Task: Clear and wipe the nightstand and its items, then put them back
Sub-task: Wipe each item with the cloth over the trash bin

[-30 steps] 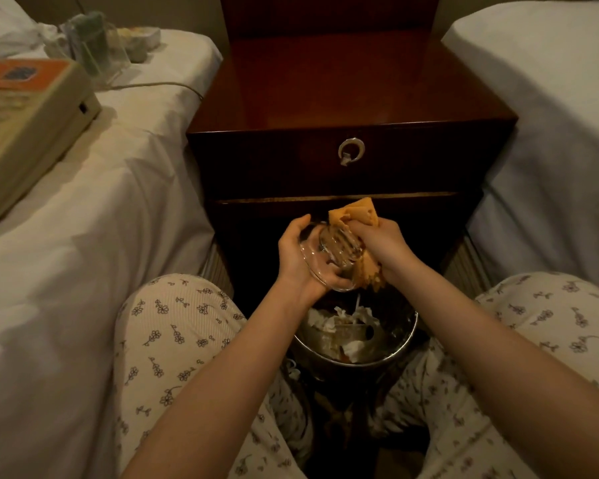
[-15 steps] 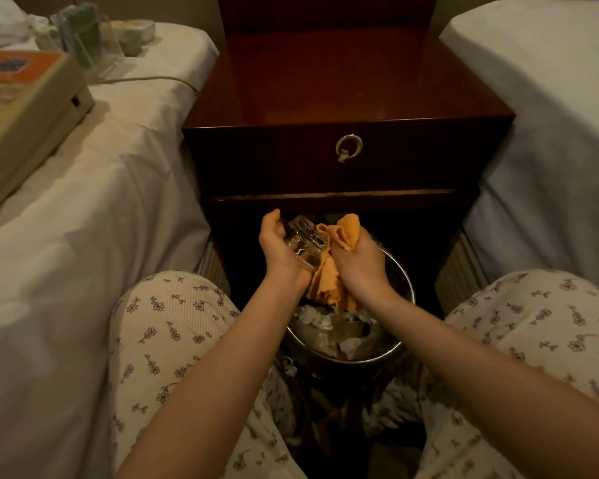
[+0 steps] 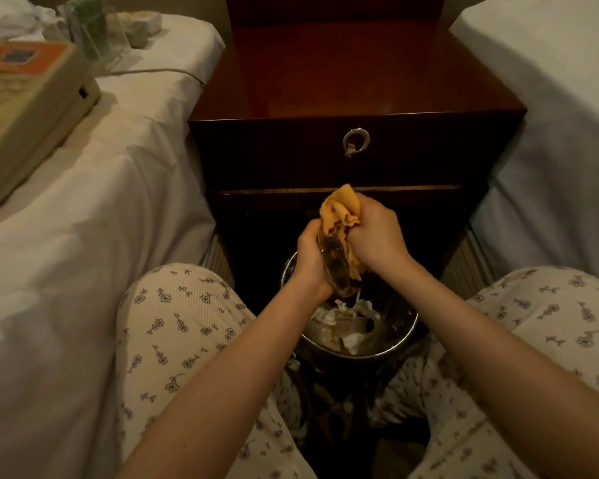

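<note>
My left hand grips a clear glass dish, tilted on edge above a metal bin. My right hand is closed on an orange cloth and presses it against the dish. The dark wooden nightstand stands straight ahead with a bare glossy top and a shut drawer with a ring pull. On the left bed lie a beige phone-like box with an orange label, a clear holder with something green in it and a small pale item.
White beds flank the nightstand, left bed and right bed. The bin, holding crumpled paper, sits on the floor between my knees in flowered trousers. A thin cord runs across the left bed.
The dish has turned in my left hand, from facing me to edge-on. My right hand with the cloth has shifted around it, and both hands sit slightly right of before.
</note>
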Motion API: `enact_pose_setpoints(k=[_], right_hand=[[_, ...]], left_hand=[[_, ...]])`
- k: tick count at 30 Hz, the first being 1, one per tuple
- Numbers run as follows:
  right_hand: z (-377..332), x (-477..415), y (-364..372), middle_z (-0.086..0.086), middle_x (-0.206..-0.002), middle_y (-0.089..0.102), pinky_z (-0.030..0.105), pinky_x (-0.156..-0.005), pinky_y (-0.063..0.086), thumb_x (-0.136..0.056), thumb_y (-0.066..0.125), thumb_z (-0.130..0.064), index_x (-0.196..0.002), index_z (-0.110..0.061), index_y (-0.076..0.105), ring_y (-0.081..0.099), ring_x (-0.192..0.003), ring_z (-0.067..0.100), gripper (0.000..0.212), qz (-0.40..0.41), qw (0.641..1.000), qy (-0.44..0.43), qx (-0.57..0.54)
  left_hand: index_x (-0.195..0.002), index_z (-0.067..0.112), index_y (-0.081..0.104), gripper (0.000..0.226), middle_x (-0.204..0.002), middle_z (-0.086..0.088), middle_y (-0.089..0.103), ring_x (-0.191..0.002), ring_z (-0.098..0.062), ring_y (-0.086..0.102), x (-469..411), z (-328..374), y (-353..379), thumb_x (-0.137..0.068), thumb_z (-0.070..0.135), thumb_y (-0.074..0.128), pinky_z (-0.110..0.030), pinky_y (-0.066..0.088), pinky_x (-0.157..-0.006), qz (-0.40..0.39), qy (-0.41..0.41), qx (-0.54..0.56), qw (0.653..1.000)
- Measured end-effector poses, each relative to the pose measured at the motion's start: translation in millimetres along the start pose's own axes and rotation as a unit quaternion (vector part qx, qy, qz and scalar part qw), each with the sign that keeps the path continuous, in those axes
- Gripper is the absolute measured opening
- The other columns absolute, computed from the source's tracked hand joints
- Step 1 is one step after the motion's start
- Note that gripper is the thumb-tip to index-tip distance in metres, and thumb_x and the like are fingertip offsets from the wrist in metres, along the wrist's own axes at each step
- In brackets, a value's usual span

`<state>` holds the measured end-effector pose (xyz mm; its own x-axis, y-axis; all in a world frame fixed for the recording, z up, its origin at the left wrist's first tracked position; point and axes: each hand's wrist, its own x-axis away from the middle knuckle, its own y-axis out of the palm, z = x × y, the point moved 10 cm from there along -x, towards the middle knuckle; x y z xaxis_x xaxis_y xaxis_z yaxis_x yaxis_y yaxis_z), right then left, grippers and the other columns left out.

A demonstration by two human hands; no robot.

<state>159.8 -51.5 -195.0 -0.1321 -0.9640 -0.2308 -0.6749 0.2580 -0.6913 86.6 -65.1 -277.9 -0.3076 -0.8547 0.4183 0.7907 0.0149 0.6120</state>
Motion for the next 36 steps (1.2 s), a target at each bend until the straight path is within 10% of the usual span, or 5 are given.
enact_pose_setpoints(k=[6, 12, 23, 36], right_hand=[[25.3, -5.2, 1.3, 0.002, -0.098, 0.065, 0.031, -0.075, 0.050, -0.091, 0.056, -0.030, -0.107, -0.016, 0.061, 0.061, -0.090, 0.019, 0.023, 0.007, 0.995, 0.084, -0.054], [-2.9, 13.7, 16.1, 0.000, -0.102, 0.063, 0.022, -0.077, 0.047, -0.087, 0.060, -0.010, -0.110, -0.015, 0.058, 0.060, -0.094, 0.013, 0.024, -0.004, 0.993, 0.001, -0.122], [-34.0, 25.0, 8.8, -0.002, -0.096, 0.054, 0.033, -0.073, 0.048, -0.085, 0.060, -0.013, -0.102, -0.011, 0.054, 0.057, -0.085, 0.018, 0.018, -0.078, 0.990, -0.115, -0.020], [-63.9, 19.4, -28.7, -0.007, -0.103, 0.059, 0.015, -0.071, 0.042, -0.090, 0.058, -0.017, -0.099, -0.036, 0.049, 0.054, -0.089, -0.002, 0.023, 0.033, 0.962, -0.040, -0.268]], left_hand=[[-0.096, 0.008, 0.062, 0.043, -0.100, -0.012, 0.061, -0.092, -0.024, 0.057, 3.6, 5.6, -3.6, -0.092, 0.043, 0.039, -0.037, 0.044, -0.083, 0.006, -0.011, 0.031, 0.999], [-0.085, 0.006, 0.062, 0.044, -0.082, -0.009, 0.060, -0.080, -0.022, 0.057, 4.2, 15.1, -13.8, -0.092, 0.043, 0.040, -0.033, 0.045, -0.077, 0.035, 0.006, 0.092, 0.995], [-0.127, 0.009, 0.055, 0.057, -0.133, -0.017, 0.052, -0.126, -0.033, 0.048, 21.2, 25.1, -21.5, -0.088, 0.049, 0.044, -0.047, 0.034, -0.106, 0.052, -0.012, 0.110, 0.992], [-0.091, 0.011, 0.057, 0.044, -0.102, -0.014, 0.055, -0.093, -0.034, 0.051, 49.3, 104.7, 8.6, -0.082, 0.053, 0.047, -0.054, 0.035, -0.091, 0.107, 0.000, 0.022, 0.994]])
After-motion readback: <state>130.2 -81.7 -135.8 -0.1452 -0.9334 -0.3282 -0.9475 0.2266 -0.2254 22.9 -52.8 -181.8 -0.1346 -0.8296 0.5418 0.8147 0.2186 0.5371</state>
